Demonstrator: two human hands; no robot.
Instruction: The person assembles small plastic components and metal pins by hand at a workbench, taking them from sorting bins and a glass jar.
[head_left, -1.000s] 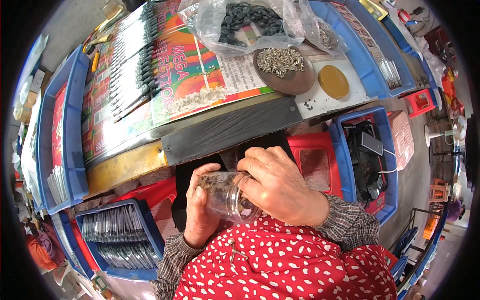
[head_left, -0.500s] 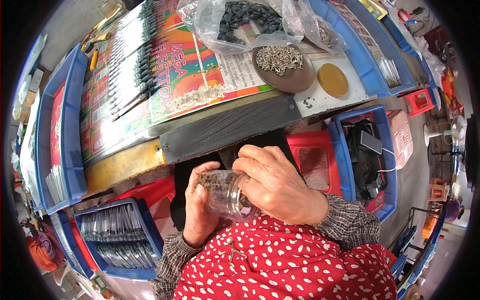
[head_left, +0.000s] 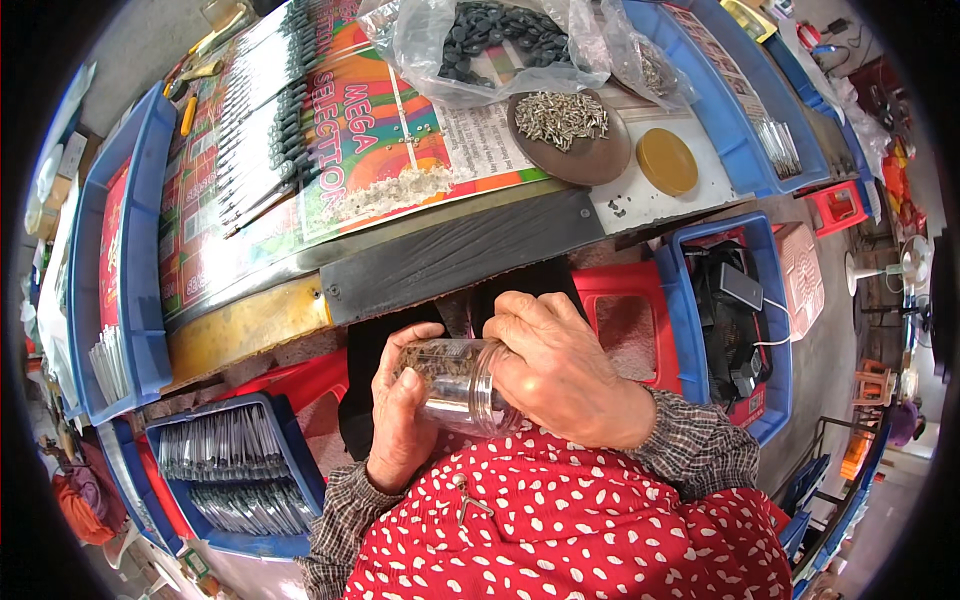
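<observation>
My left hand [head_left: 402,405] is wrapped round a clear plastic jar [head_left: 448,372], tilted on its side in front of my red apron. Its threaded mouth points right. Small brownish pieces lie inside, too blurred to name. At the mouth is my right hand [head_left: 555,368], its fingers curled and their tips hidden by the hand and the rim, so what they pinch is not visible. Beyond the jar, on the bench, a round yellow-brown lid [head_left: 667,162] lies beside a brown plate [head_left: 590,170] heaped with small metal pieces.
The bench edge [head_left: 460,247] runs just beyond my hands. On it are rows of thin rods with black ends [head_left: 290,140] and a plastic bag of black pieces [head_left: 420,60]. Blue crates [head_left: 290,450] stand low left and right [head_left: 680,300], near red stools [head_left: 650,320].
The jar has turned slightly between my hands, and its mouth sits a little further right. My right hand has shifted slightly right with it. The left keeps its hold.
</observation>
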